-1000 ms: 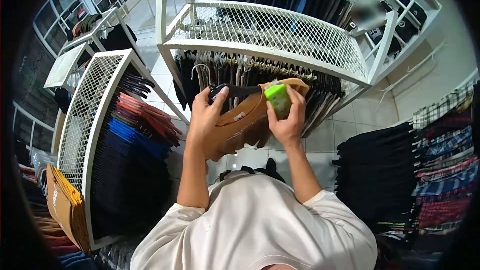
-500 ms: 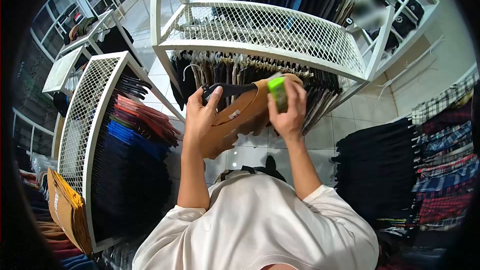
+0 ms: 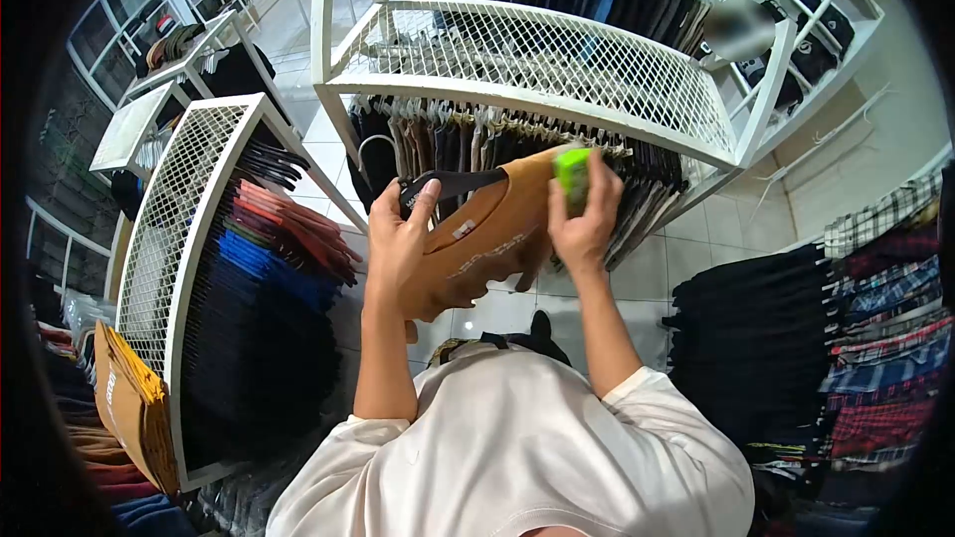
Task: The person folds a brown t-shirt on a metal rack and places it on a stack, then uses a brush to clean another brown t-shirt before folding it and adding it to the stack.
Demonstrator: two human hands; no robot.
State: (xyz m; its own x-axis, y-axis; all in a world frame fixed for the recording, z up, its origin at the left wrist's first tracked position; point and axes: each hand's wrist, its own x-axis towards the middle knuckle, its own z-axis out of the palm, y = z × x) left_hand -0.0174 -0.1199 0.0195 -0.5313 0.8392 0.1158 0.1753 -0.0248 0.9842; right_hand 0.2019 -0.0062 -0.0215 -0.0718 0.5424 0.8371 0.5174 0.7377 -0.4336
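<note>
My left hand is closed on one end of a black clothes hanger, thumb on top, at the middle of the view. From this hanger hangs a brown T-shirt with pale lettering on its front and a small white label inside the neck. My right hand grips a small bright green, block-like thing at the far shoulder of the shirt. Its kind is not clear, and my fingers cover part of it.
A white mesh-topped rack with hanging trousers stands ahead. Another white rack at left carries red, blue and black clothes. Folded brown shirts hang over its near end. Black garments and plaid shirts hang at right.
My right hand and the green thing have moved slightly right. More of the shirt's front lettering shows. My left hand keeps its hold on the hanger.
</note>
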